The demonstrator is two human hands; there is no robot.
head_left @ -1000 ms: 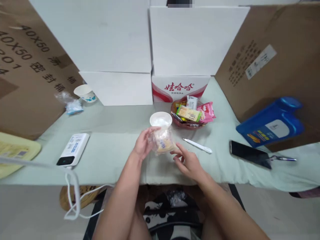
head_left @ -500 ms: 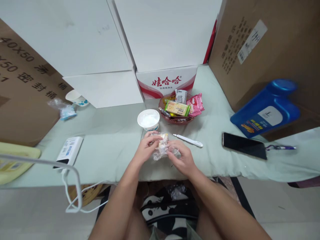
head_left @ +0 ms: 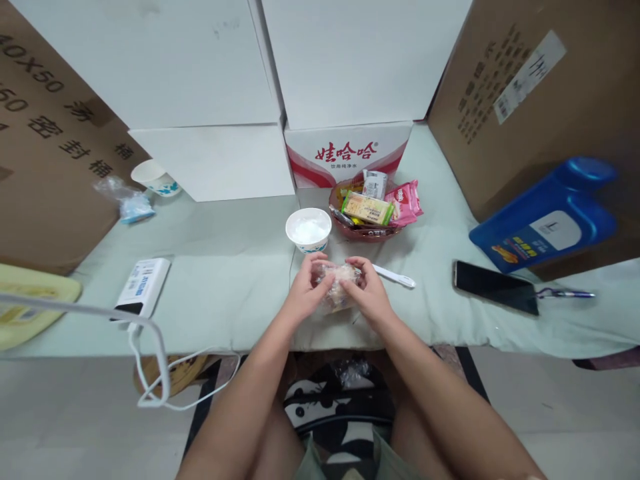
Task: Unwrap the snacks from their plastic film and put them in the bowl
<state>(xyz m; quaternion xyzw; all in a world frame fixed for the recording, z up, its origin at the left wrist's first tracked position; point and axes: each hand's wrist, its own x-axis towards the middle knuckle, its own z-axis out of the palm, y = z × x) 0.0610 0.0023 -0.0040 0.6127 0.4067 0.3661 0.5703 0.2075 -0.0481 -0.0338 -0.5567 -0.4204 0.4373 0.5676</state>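
Between my two hands is a small clear plastic bag [head_left: 339,301] with something pale and yellowish inside; I cannot make out what. My left hand [head_left: 309,288] has its fingers closed on the bag's left side. On the right side, my right hand [head_left: 367,288] pinches it, both thumbs on top. A white paper bowl [head_left: 309,230] with a blue pattern and whitish contents stands just beyond my left hand. Past my right hand lies a white-handled knife [head_left: 397,277], its near end hidden by the hand. A reddish glass bowl [head_left: 363,233] of wrapped snacks stands behind.
On the right are a phone [head_left: 495,287], a pen [head_left: 565,293] and a large blue bottle [head_left: 545,213]. A white power bank [head_left: 145,287] with a cable, another paper bowl [head_left: 155,179] and a blue packet [head_left: 136,208] lie left. Cardboard boxes [head_left: 345,157] wall the back.
Both hands have turned the plastic bag and now gather it from above, thumbs together. The view has shifted slightly, moving the scene rightward.
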